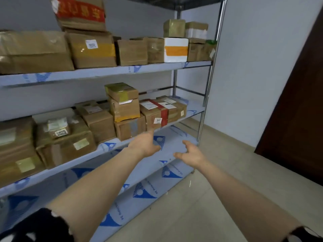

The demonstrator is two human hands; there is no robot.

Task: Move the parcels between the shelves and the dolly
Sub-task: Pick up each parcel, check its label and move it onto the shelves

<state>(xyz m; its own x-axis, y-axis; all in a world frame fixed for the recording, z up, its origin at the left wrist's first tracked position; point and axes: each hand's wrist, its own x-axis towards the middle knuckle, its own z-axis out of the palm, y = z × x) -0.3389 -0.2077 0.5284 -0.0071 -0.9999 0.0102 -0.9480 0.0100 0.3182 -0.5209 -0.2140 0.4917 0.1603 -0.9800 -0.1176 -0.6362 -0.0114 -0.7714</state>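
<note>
Judging by how things lie, the job is in mid-course. The upper shelf (104, 71) and the middle shelf (194, 109) are packed with parcels, while the bottom shelf (148, 180) shows only its blue-printed film in the part in view. The dolly is out of view, so how many parcels sit on it cannot be told.

Neither hand carries anything. The left hand (146, 143) and the right hand (191, 154) are stretched forward, apart from each other, with fingers loose and spread, just below the front edge of the middle shelf. The left forefinger is right at the lower corner of the red-taped box (157, 112); whether it touches I cannot tell. That box looks like the next one to be lifted.

Three shelf boards are in view. The upper one holds about nine parcels: one white foam box (175, 49), the rest cardboard, three of them lying on top of others. The middle one holds roughly ten, some stacked; its far left is too blurred to count surely.
</note>
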